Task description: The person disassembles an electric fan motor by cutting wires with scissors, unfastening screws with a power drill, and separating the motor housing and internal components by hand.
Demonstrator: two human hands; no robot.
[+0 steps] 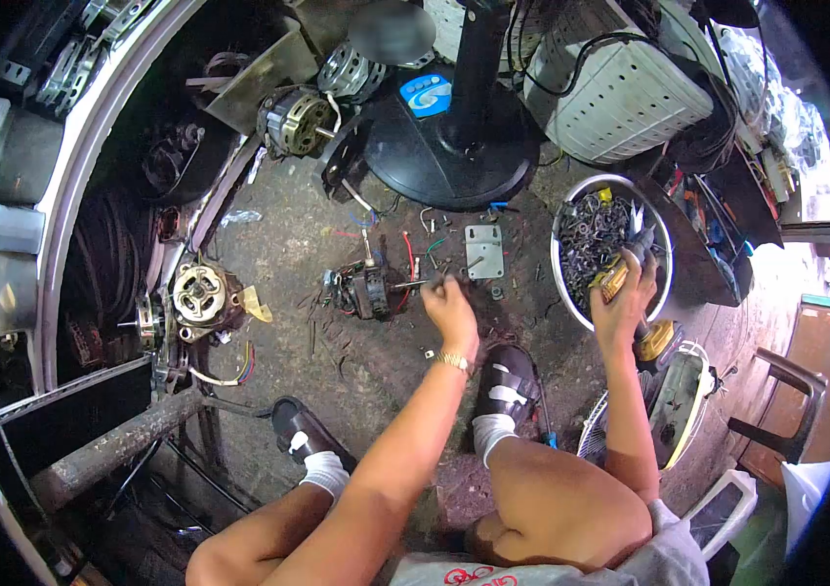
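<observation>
My left hand, with a metal watch on its wrist, is low over the floor with its fingers closed at the end of a thin shaft. That shaft sticks out of a small dark electric motor lying to the left. What the fingertips pinch is too small to make out. In my right hand is a yellow and black cordless drill, my fingers wrapped round its grip. Its chuck end points away from me, over a round metal basin full of small dark metal parts.
A flat metal plate and short coloured wires lie beyond my left hand. Farther off stands a black fan base. Another motor sits at left. A dark tray of tools borders the basin. A fan housing is at lower right.
</observation>
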